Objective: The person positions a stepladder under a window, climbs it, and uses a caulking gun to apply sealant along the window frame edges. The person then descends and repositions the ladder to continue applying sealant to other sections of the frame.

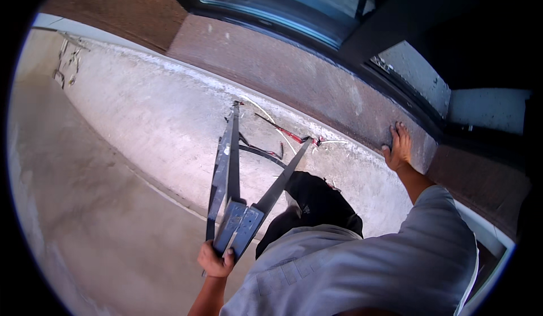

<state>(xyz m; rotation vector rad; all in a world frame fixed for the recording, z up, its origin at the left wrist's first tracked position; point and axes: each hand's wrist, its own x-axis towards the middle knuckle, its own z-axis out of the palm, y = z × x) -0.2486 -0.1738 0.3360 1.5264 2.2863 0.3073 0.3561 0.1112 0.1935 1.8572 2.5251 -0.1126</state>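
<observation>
Below the window point(277, 13), got a ladder point(233, 163) over concrete point(141, 112) near wires point(291, 134) — gripping its top with left hand point(215, 260), kinda resting right hand point(401, 150) on the sill point(317, 73) — with fingers spread loose.

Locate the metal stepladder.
In the head view, the metal stepladder is just left of centre, its top in the left hand, beside the black trousers.
</observation>
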